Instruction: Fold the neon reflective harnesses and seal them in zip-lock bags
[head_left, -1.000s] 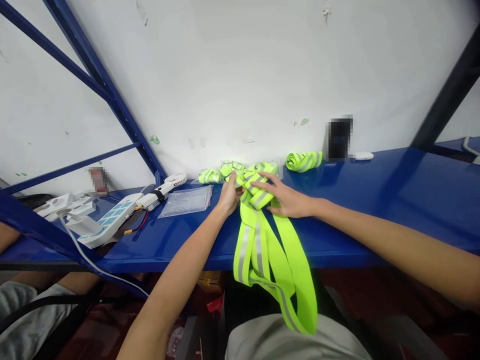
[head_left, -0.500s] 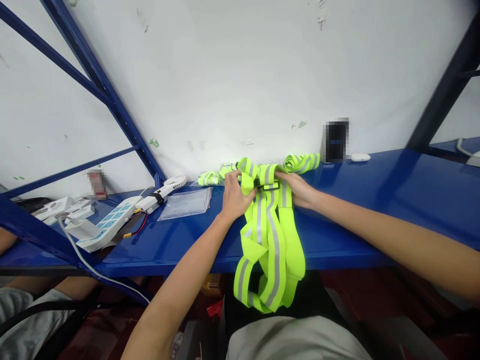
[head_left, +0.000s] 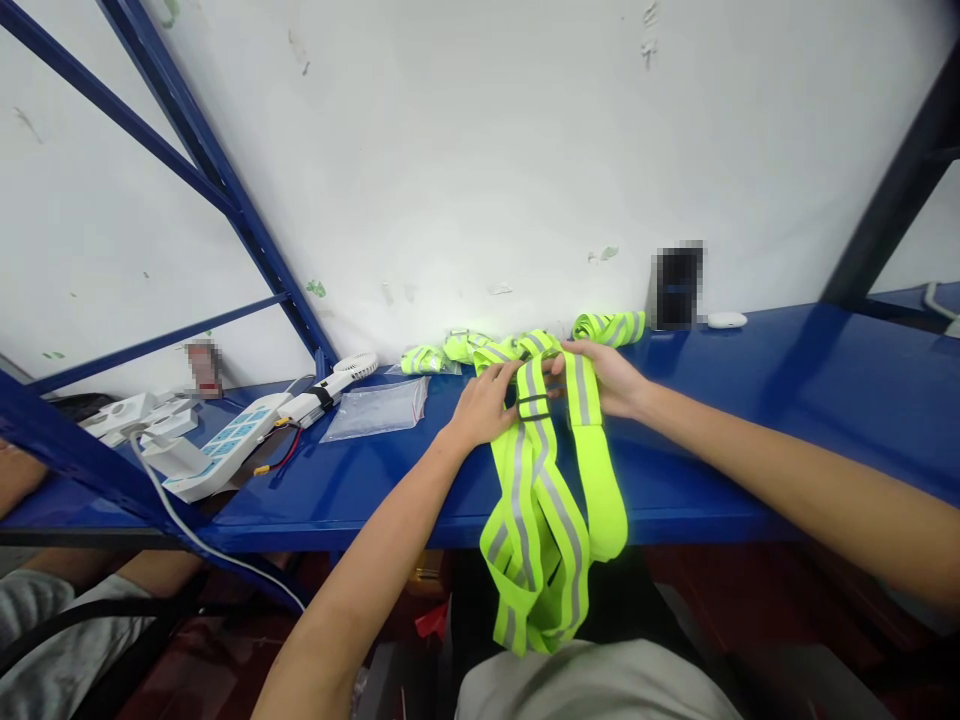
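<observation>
A neon yellow-green reflective strap (head_left: 579, 545) with a grey stripe hangs in loops over the table's front edge. My left hand (head_left: 486, 402) grips its upper part from the left, fingers closed near a black slide buckle (head_left: 534, 407). On the right, my right hand (head_left: 606, 376) is closed around the top of another loop, thumb uppermost. Behind my hands, more folded reflective straps (head_left: 469, 345) lie along the wall. A rolled reflective strap (head_left: 609, 328) rests beyond my right hand.
A clear plastic bag (head_left: 377, 408) lies left of my hands. Beyond it are a small white fan (head_left: 354, 366), a power strip (head_left: 225, 445) and red-black wires (head_left: 285, 455). A black blurred object (head_left: 676, 288) and a white case (head_left: 727, 320) stand near the wall. Another person's hand (head_left: 19, 475) shows far left.
The held strap is spread wider, with the right-hand loop drawn apart from the others. The buckle now sits lower and in plain sight, and the hanging loops have dropped slightly.
</observation>
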